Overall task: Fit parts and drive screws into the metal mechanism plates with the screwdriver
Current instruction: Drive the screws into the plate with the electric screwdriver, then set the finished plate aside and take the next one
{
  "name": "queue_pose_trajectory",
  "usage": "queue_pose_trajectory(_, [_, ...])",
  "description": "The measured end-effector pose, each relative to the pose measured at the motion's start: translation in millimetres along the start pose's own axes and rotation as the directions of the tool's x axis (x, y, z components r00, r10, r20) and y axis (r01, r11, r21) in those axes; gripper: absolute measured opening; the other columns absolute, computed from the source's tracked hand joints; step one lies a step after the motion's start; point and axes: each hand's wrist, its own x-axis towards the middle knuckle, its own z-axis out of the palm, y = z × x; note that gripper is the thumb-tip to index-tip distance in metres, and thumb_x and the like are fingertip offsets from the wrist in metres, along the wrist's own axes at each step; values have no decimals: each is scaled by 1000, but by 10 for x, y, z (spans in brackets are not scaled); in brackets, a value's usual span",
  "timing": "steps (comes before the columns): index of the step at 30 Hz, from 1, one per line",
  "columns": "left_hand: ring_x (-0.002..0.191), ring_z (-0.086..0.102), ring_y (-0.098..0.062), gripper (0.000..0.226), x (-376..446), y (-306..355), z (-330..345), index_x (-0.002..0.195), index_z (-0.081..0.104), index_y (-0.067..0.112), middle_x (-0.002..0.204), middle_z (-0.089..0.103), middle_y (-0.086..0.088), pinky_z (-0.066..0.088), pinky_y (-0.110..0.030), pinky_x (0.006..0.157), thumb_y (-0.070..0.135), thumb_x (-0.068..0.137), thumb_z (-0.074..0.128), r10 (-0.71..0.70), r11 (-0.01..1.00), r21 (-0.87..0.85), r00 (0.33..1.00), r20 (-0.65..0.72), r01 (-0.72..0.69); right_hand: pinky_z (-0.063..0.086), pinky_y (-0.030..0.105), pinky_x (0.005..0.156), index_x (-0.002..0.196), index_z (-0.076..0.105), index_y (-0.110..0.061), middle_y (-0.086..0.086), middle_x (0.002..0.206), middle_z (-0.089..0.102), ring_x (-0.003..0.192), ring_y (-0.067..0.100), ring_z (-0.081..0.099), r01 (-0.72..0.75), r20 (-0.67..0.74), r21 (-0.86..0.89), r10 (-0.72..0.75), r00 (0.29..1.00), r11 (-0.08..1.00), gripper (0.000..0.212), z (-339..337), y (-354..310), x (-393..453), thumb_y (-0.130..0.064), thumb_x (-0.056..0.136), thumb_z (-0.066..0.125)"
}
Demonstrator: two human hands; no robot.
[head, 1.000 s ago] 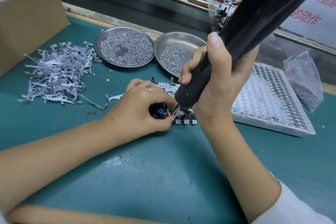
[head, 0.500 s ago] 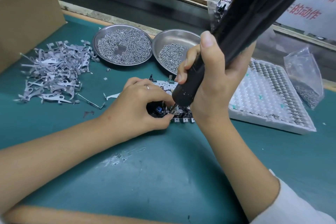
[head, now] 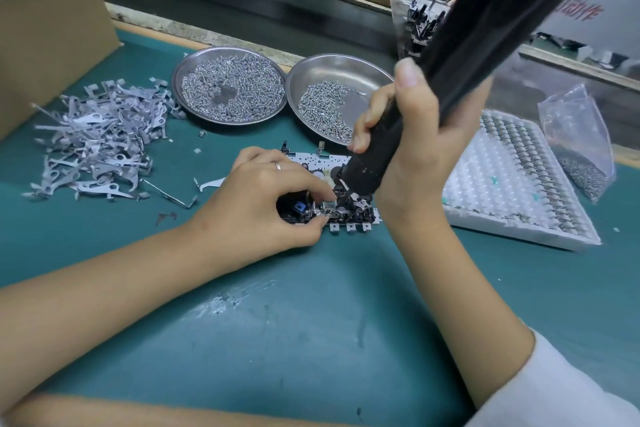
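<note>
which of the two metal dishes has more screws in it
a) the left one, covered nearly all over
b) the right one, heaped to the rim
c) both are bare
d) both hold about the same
a: the left dish has screws spread over almost its whole floor, while the right dish holds only a smaller patch on its near side, with much bare metal showing.

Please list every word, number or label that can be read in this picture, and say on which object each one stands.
Red Chinese characters on the white sign at the top right: "动作" seems to read in the lower row; the upper row is cut off and blurred.
Screwdriver, cardboard box, metal mechanism plate, two steel dishes, white tray, plastic bag: no readable text.
</note>
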Motion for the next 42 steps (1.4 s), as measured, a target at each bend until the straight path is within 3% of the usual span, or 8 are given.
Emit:
queue_pose_trajectory(10, [84, 60, -15, 25, 0, -10, -4, 91, 74, 22, 85, 69, 14, 36, -40, 96, 32, 68, 71, 43, 998, 39, 999, 4, -43, 45, 28, 47, 118, 34, -9, 2, 65, 53, 47, 24, 50, -20, 41, -52, 22, 999, 998, 39, -54, -15, 0, -18, 88, 57])
queue_pose_trajectory(16, [88, 55, -3, 29, 73, -9, -152, 105, 66, 25, 94, 63, 18, 35, -40, 98, 40, 86, 51, -28, 998, -66, 962, -273, 10, 40, 24, 77, 108, 47, -16, 1, 89, 45, 81, 10, 48, 269, -128, -529, -389, 912, 804, 20, -262, 9, -323, -15, 88, 48])
queue_pose_trajectory(18, [89, 56, -9, 29, 102, -45, -202, 106, 65, 24, 92, 64, 12, 30, -42, 98, 37, 91, 45, -54, 998, 4, 919, -389, 61, 44, 31, 81, 109, 59, -9, 5, 98, 55, 89, 20, 55, 346, 296, -697, -187, 937, 628, 25, -259, 69, -547, -19, 88, 52])
queue_pose_trajectory(20, [89, 55, -15, 33, 116, -82, -227, 108, 66, 22, 93, 65, 8, 26, -38, 96, 37, 94, 40, -67, 991, 74, 889, -454, 113, 41, 45, 93, 124, 60, -13, 13, 122, 55, 112, 32, 51, 497, 569, -810, 214, 794, 312, 41, -238, 170, -699, -37, 91, 52])
queue_pose_trajectory(25, [87, 54, -17, 38, 110, -140, -246, 109, 67, 19, 94, 69, 1, 21, -33, 95, 38, 97, 36, -46, 983, 134, 881, -471, 123, 34, 43, 97, 124, 56, -26, 7, 138, 46, 131, 32, 36, 605, 536, -796, 487, 689, 19, 39, -168, 59, -767, -45, 99, 32])
queue_pose_trajectory(33, [87, 48, 5, 42, 113, -159, -204, 108, 68, 14, 93, 69, -5, 22, -39, 98, 38, 97, 36, -8, 985, 151, 891, -455, 86, 51, 39, 84, 97, 67, -27, 5, 118, 63, 110, 32, 60, 574, 533, -819, 386, 753, 13, 25, -829, -565, -1282, -41, 88, 49])
queue_pose_trajectory(38, [89, 46, 7, 41, 107, -157, -192, 108, 68, 12, 92, 69, -10, 32, -61, 98, 36, 96, 37, -19, 986, 137, 890, -456, 91, 51, 54, 81, 88, 73, -15, 16, 113, 66, 104, 43, 62, 260, 174, -887, 244, 954, -382, 19, -1721, -1048, -1243, -19, 71, 68])
queue_pose_trajectory(42, [86, 47, 1, 40, 120, -116, -161, 107, 68, 9, 91, 69, -13, 34, -63, 95, 34, 96, 39, 12, 983, 168, 894, -448, 71, 46, 66, 79, 91, 73, -2, 30, 111, 62, 101, 54, 58, 117, 50, -884, 157, 986, -452, 68, -2011, -1135, -1035, 19, 26, 73])
